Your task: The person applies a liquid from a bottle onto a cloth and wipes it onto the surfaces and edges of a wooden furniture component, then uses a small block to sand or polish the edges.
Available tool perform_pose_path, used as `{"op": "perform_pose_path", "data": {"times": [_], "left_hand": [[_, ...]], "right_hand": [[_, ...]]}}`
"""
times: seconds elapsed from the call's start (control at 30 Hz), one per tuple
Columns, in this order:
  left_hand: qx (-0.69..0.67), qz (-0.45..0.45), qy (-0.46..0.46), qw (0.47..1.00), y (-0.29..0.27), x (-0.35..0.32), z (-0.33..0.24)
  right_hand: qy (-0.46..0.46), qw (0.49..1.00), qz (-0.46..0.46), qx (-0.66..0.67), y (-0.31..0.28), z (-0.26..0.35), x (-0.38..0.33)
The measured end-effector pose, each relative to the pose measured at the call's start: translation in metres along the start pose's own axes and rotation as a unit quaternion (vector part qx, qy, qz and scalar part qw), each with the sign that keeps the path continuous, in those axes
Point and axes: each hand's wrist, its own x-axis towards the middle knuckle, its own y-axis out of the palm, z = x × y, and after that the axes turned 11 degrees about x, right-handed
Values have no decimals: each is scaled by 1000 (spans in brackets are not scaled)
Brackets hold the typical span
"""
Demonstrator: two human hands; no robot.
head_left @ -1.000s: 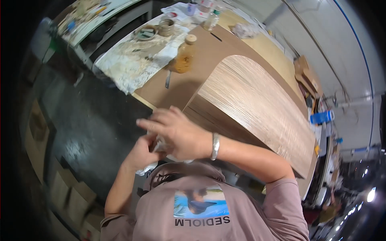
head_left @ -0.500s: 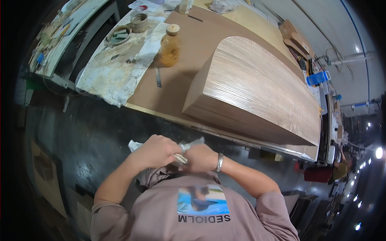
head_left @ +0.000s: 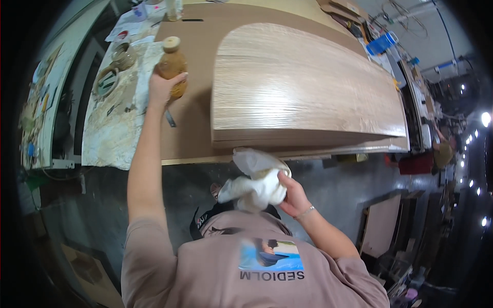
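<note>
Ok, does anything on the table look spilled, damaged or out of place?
The white sheet left of the bottle is blotched brown, perhaps from drips or smears. The wooden block shows no obvious damage.

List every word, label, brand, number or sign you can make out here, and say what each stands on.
Shirt: one line of large dark capitals next to a blue print; legible, but I won't copy the wording.
Bottle: no lettering to be made out.
White cloth: none seen.
Carton: any marks are too small to read.
</note>
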Motion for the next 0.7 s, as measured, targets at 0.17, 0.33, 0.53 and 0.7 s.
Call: {"op": "perform_pose_path", "data": {"times": [0.17, 0.33, 0.53, 0.7], "left_hand": [[-168, 48, -52, 983, -35, -75, -73], [28, 214, -114, 970, -74, -188, -103], [386, 235, 29, 892, -54, -244, -122], [463, 203, 20, 863, -63, -245, -123]], "right_hand": [[15, 998, 47, 28, 24, -15, 14], [24, 999, 47, 2, 33, -28, 40], [53, 996, 72, -10, 59, -45, 63], [70, 992, 102, -14, 61, -51, 74]]}}
